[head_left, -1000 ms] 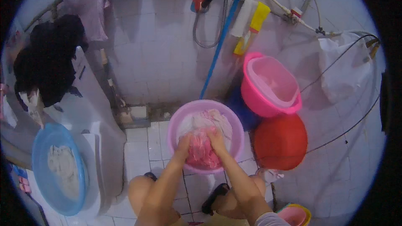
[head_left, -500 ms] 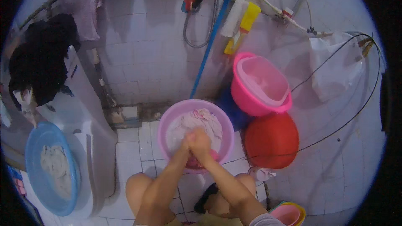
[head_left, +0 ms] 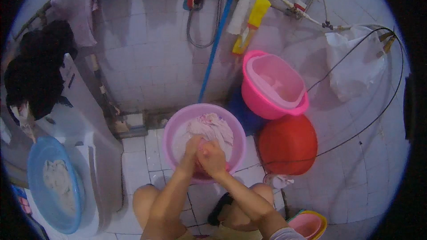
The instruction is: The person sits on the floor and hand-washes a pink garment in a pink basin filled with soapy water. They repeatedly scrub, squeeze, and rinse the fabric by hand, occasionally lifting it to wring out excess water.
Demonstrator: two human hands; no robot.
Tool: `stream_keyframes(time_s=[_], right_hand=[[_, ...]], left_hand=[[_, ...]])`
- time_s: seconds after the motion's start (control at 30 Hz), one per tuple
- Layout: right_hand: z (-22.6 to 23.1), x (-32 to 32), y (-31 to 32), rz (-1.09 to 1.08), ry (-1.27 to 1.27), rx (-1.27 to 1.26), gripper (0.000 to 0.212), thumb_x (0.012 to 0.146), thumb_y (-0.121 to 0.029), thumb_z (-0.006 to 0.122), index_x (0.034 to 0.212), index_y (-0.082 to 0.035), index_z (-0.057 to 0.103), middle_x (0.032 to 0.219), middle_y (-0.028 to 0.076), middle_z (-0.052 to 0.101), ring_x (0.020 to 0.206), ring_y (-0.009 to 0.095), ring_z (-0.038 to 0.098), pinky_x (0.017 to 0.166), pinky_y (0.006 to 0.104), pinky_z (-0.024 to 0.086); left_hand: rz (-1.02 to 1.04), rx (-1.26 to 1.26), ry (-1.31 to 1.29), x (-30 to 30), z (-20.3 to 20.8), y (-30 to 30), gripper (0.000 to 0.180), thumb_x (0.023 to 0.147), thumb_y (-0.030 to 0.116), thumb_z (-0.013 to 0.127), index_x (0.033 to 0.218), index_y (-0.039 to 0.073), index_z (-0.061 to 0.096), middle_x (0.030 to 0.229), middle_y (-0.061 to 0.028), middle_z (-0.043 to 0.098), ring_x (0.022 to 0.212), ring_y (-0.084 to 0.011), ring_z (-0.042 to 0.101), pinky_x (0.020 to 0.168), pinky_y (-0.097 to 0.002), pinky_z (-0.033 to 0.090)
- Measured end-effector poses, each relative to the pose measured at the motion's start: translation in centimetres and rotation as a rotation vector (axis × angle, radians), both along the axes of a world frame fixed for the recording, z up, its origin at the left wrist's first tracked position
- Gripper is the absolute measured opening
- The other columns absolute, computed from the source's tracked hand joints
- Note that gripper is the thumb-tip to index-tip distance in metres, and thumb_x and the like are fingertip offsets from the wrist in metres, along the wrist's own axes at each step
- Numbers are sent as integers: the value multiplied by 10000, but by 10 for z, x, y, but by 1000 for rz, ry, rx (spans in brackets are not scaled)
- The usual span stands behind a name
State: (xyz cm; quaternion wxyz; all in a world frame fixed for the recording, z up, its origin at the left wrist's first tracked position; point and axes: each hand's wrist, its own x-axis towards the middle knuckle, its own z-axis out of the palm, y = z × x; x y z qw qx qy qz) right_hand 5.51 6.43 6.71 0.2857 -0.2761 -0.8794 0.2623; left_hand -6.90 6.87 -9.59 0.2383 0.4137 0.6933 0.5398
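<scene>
A pink basin (head_left: 167, 140) stands on the tiled floor between my knees, with water in it. Over it my left hand (head_left: 193, 146) and my right hand (head_left: 212, 156) are closed together around a bunched pink-red cloth (head_left: 200, 168). Part of that cloth hangs below my hands toward the basin's near side; the rest is hidden by my fingers. A pale cloth (head_left: 215, 129) with pinkish markings lies in the basin just beyond my hands.
A light-blue basin (head_left: 78, 186) with wet pale cloth tilts on a white appliance (head_left: 95, 151) at left. Stacked pink tubs (head_left: 251, 100) and a red basin (head_left: 289, 146) stand at right. A blue pole (head_left: 218, 40) leans behind, and a dark cable (head_left: 356, 135) crosses the right side.
My hands have shifted from clasped close together to slightly apart, and more of the pink-red cloth shows between them. The whole view has tilted a little.
</scene>
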Motion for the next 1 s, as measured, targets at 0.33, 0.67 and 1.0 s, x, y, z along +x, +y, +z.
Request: stream_keyframes(time_s=[0.33,0.67,1.0], right_hand=[[-31,-22,69,-273,144,-63,206,738,-196,621,773,-11,536,773,181,547,727,361,548,661,437,431],[-7,-2,1,-39,174,25,180,708,-150,640,699,-23,512,709,158,490,673,334,500,610,423,413],[-18,-14,66,-269,229,-54,172,719,-168,587,728,-11,515,756,177,519,685,374,517,640,452,410]], left_hand=[[-9,-8,-781,35,19,-11,334,887,338,513,1012,44,608,887,-63,624,817,-186,595,693,-363,474],[20,275,-848,15,89,-26,331,876,374,542,940,55,606,871,-71,627,787,-154,603,698,-316,498],[-207,161,-751,39,84,-39,362,909,365,500,993,38,627,919,-48,615,859,-139,568,746,-288,452]])
